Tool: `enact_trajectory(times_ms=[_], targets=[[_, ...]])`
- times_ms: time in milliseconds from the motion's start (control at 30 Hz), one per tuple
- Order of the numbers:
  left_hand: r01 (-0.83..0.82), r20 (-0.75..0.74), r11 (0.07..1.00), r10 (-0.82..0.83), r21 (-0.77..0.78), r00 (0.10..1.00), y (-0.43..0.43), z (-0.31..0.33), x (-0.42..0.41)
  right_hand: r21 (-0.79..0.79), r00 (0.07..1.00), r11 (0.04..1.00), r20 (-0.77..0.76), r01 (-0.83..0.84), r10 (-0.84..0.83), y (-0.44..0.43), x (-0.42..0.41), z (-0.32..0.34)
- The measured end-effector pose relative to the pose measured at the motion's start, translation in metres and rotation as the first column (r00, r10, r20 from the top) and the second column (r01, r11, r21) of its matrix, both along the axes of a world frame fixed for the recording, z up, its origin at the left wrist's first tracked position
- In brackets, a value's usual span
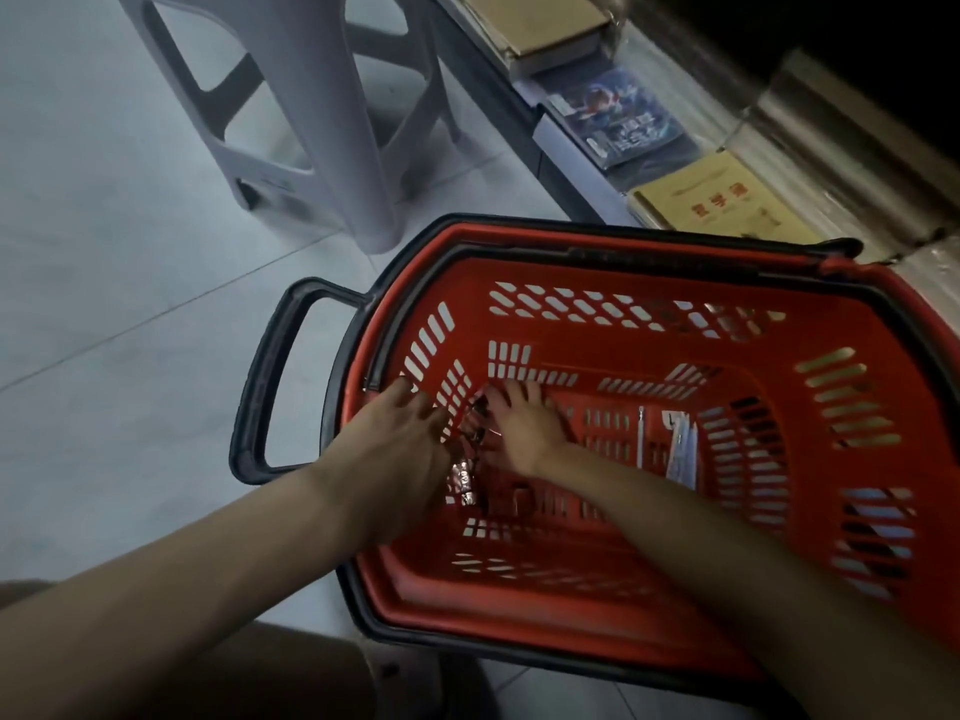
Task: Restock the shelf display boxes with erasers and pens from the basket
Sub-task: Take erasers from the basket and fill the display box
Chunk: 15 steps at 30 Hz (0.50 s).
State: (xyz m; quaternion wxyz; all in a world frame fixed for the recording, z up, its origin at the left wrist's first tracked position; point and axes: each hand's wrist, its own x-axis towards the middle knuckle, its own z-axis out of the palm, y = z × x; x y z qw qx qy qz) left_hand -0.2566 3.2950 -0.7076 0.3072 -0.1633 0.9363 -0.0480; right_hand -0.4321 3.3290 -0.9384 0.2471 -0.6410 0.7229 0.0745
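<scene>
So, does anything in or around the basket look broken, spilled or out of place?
Nothing stands out. The red basket sits upright on the floor; pens lie along its bottom, and small wrapped items lie between the left hand and right hand. The frame is dim, so fine damage could be missed.

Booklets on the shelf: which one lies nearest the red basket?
The yellow booklet with red lettering, just behind the basket; the blue booklet and brown booklet lie farther off.

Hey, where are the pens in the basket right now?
Head view: the pens lie on the floor of the red basket, toward its right wall, just right of the right hand and untouched.
</scene>
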Motion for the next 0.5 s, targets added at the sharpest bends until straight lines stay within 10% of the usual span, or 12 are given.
enact_trajectory(times_ms=[500], targets=[[-0.098,-0.036,0.992,0.101,0.080,0.994,0.005,0.002,-0.018,0.001,0.999,1.000,0.044,0.011,-0.011,0.006,-0.006,-0.015]])
